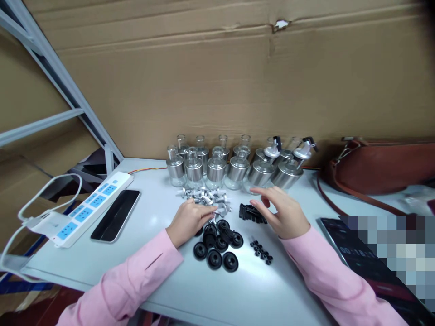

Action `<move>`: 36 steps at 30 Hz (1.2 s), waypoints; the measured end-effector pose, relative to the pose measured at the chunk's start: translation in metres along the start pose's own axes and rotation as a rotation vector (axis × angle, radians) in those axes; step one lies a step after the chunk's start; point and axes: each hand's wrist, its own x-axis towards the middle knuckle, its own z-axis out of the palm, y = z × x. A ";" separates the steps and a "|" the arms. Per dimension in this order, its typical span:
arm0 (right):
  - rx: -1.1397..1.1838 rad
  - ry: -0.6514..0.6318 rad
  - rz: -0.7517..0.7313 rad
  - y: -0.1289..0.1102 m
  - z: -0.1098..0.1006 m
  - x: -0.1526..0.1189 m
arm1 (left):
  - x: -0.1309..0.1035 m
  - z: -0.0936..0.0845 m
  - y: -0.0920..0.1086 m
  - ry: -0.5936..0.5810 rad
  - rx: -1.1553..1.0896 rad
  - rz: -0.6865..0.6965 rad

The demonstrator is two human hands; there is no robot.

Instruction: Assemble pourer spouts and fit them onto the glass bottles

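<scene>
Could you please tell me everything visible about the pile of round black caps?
The round black caps look like plastic, ringed and shiny, several with apparent centre holes. They lie loosely on the table, some overlapping, nearer the camera than the white parts. The left hand is at their far-left edge; contact is unclear.

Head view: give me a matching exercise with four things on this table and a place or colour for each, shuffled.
Things:
1. Ringed discs
2. Glass bottles
3. Handbag
4. Dark-screened phone

Places and colours:
A. Lying beside the white power strip
B. Black, clustered near the left hand
C. Standing in two rows before the cardboard
D. Reddish brown

Pairs: 1-B, 2-C, 3-D, 4-A
</scene>
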 end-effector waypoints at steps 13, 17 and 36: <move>0.109 -0.076 0.042 -0.003 0.001 -0.007 | -0.006 -0.011 0.006 0.031 -0.006 0.087; 0.151 -0.115 0.014 -0.009 0.002 -0.007 | -0.006 -0.014 0.014 0.048 -0.017 0.184; 0.752 -0.173 0.182 -0.047 0.008 -0.009 | -0.015 -0.018 0.034 0.260 0.141 0.474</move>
